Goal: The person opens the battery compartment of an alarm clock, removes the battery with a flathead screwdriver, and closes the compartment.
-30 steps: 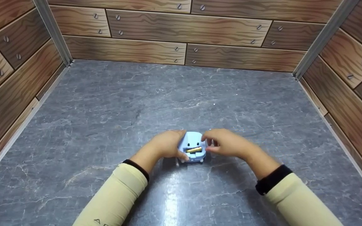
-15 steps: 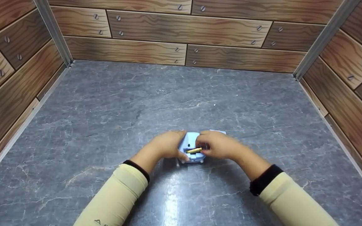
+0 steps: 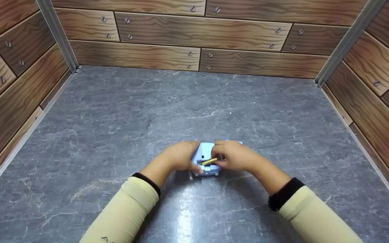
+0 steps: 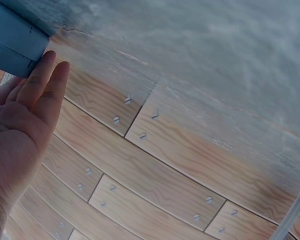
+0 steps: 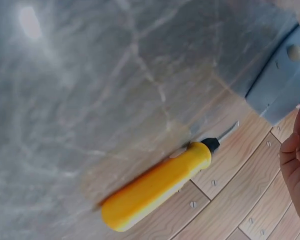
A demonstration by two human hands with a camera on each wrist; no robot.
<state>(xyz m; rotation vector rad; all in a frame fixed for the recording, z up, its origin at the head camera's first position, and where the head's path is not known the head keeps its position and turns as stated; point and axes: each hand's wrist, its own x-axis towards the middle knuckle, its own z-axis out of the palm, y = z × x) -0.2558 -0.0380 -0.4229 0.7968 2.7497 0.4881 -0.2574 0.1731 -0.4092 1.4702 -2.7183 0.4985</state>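
Observation:
A small light-blue toy with a dark eye dot (image 3: 207, 148) stands on the grey surface in the head view, an open compartment at its near side. My left hand (image 3: 181, 156) holds the toy by its left side, thumb at the front edge. At the compartment, my right hand (image 3: 236, 156) pinches the right end of a slim yellow battery (image 3: 209, 161), which lies tilted with that end higher. The right fingers hide part of the toy. Both wrist views catch only a blue edge of the toy (image 4: 15, 47), with the battery hidden.
A yellow-handled screwdriver (image 5: 157, 187) lies on the surface in the right wrist view. A light-blue flat piece (image 3: 235, 141) shows just behind my right hand. Wood-plank patterned walls (image 3: 201, 32) enclose the back and sides of the grey surface (image 3: 113, 101).
My right hand has moved left onto the toy and taken hold of the battery's right end. That end has risen slightly. My left hand has kept its hold.

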